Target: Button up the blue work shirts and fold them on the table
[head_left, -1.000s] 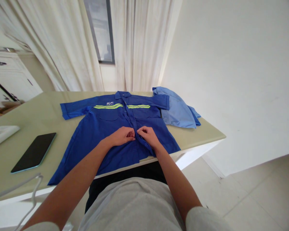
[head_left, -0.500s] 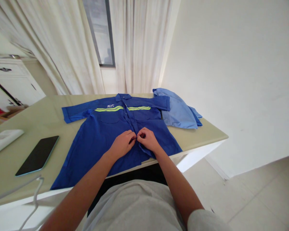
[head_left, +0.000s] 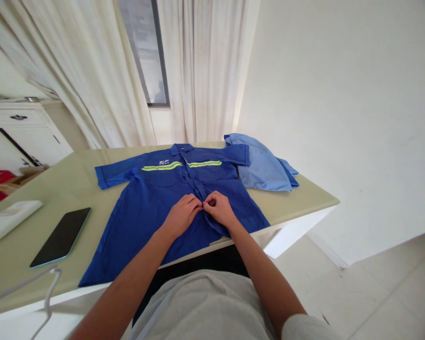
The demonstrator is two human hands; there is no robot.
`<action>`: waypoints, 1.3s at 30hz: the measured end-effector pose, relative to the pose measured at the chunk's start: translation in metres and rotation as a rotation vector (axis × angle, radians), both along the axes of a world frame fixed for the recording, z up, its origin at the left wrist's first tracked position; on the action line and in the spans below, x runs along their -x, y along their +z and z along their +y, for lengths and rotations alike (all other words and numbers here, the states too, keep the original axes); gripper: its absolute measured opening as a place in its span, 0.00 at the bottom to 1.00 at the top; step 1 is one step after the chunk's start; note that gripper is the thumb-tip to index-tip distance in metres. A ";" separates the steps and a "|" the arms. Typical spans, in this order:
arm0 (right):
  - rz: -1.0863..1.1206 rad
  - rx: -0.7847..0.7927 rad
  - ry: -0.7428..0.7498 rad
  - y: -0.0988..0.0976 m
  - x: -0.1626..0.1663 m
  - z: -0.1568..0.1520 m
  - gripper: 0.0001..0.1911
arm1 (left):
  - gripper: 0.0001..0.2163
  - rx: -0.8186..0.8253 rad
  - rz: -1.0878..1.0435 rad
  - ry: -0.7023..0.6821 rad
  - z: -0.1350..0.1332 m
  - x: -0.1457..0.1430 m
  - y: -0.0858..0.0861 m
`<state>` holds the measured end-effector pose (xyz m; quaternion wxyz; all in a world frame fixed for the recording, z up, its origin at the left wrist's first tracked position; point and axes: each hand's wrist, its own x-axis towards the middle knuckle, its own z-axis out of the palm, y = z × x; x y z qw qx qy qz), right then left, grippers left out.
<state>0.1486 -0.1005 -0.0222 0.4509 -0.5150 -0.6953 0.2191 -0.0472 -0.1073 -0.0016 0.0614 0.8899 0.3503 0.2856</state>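
A dark blue work shirt (head_left: 145, 208) with a yellow-green reflective stripe lies flat, front up, on a pale green table (head_left: 74, 189). My left hand (head_left: 182, 214) and my right hand (head_left: 220, 208) meet at the shirt's button placket, a little above the hem. Both hands are closed in a pinch on the placket fabric, fingertips touching each other. Whatever lies between the fingertips is hidden.
A light blue shirt (head_left: 265, 165) lies bunched at the table's far right. A black phone (head_left: 62, 236) and a white flat object (head_left: 9, 221) lie at the left. A white hanger (head_left: 38, 288) sticks out at the near left edge. White curtains hang behind.
Both hands closed together on the placket and slid slightly down toward the hem. The camera tilted a little, so the table sits lower in view.
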 end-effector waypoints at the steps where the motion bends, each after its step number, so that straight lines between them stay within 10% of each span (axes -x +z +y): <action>1: -0.001 0.015 0.021 -0.001 0.000 0.000 0.05 | 0.06 -0.007 0.002 0.000 0.000 0.000 0.000; 39: 0.277 0.249 0.301 -0.002 -0.003 -0.001 0.05 | 0.11 0.156 0.045 0.117 0.000 -0.001 -0.003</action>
